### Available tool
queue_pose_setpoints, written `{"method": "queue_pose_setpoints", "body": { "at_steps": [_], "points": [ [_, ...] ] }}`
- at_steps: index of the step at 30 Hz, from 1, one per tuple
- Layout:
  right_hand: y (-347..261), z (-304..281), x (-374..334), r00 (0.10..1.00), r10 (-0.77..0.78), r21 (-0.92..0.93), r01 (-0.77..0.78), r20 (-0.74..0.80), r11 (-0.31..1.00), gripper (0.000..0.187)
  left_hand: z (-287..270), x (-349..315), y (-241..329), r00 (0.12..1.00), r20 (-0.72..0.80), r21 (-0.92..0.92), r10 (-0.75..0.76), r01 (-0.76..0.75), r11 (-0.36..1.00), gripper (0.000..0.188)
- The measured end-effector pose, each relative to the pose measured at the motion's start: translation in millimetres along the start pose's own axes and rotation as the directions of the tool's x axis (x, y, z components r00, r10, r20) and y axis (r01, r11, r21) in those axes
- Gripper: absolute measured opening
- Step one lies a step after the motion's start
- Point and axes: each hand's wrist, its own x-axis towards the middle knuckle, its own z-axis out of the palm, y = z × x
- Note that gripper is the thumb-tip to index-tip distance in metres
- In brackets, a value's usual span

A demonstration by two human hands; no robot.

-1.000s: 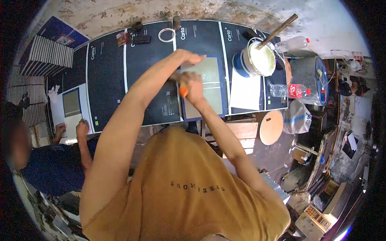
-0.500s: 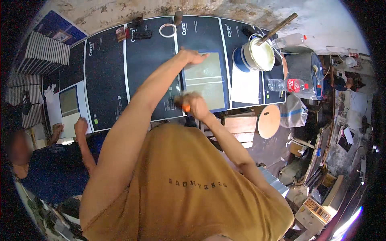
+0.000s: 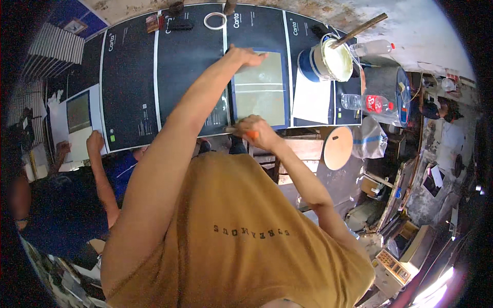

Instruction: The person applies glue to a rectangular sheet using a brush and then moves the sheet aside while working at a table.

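On the table before me lies a flat grey-beige board with a blue border, two pale lines running across it. My left hand rests on its far edge, fingers stretched out. My right hand is closed round an orange-handled tool at the board's near left corner. The tool's working end points left, past the table's front edge; its exact kind is not clear. Beside the board, to the right, is a white sheet. Behind that sheet stands a bucket of pale paste with a wooden stick in it.
Two plastic bottles lie near the bucket. A tape roll sits at the back of the dark table. At left, another person's hands hold a similar panel by stacked boards. A round wooden stool stands at right.
My right hand with the orange-handled tool has moved slightly right along the board's near edge and is less blurred. My left hand stays on the far edge. The whole view has shifted.
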Motion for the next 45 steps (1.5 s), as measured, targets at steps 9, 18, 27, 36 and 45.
{"method": "queue_pose_setpoints", "body": {
  "at_steps": [9,18,27,36,45],
  "points": [
    [6.2,38.6,-18.5,0.969,0.078,-0.240,-0.136,-0.236,0.961,0.037,4.2,4.8,8.0,0.999,0.010,0.049,-0.051,0.050,0.998,0.081],
    [-38.9,23.1,-41.4,0.941,0.229,-0.292,-0.299,-0.251,0.908,0.035,7.8,4.7,7.8,0.999,-0.019,0.064,-0.045,0.046,0.997,0.081],
    [-52.2,26.0,-62.1,0.978,0.208,-0.361,-0.190,0.012,0.913,0.037,15.6,4.6,3.6,0.997,-0.079,0.057,0.023,-0.019,0.998,0.090],
    [30.6,-7.5,25.2,0.894,0.174,-0.210,-0.280,-0.414,0.937,0.034,8.2,19.4,3.6,0.998,-0.020,0.068,-0.054,0.055,0.996,0.079],
    [-37.4,-27.4,-54.1,0.947,0.245,-0.301,-0.176,0.209,0.937,0.027,16.5,3.4,-3.4,0.994,-0.105,-0.004,0.037,-0.037,0.999,0.092]
  ]
}}
